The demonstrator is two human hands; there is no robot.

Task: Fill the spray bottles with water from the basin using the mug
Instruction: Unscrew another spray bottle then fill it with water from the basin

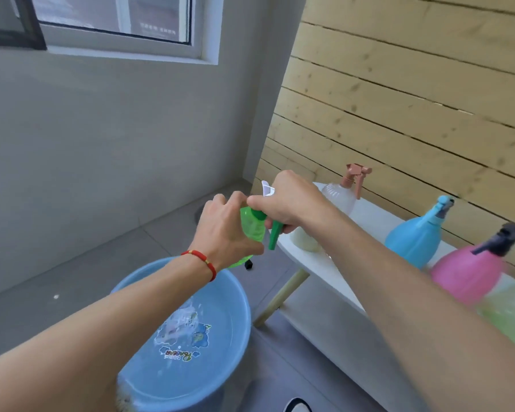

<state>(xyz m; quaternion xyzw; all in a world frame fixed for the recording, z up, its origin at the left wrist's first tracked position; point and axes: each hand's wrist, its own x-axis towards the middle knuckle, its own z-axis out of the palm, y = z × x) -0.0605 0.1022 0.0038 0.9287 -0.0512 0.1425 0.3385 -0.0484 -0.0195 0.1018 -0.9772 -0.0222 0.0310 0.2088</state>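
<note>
Left hand point(224, 230): grips green spray bottle point(250, 230) body, held above basin point(232, 295) at 12 o'clock | Right hand point(289, 197): fingers clenched around green spray head point(275, 233) | Blue bottle point(415, 236), pink bottle point(467, 272): on white table point(369, 215), 3 o'clock.

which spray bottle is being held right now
The green spray bottle, held above the basin by both hands; the clear, blue and pink ones stand untouched on the white table.

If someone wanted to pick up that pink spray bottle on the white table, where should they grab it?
Probably by the slim neck just under the dark spray head of the pink spray bottle, coming from above. It stands upright on the white table, the body is wide and rounded, and the blue spray bottle crowds one side.
</note>
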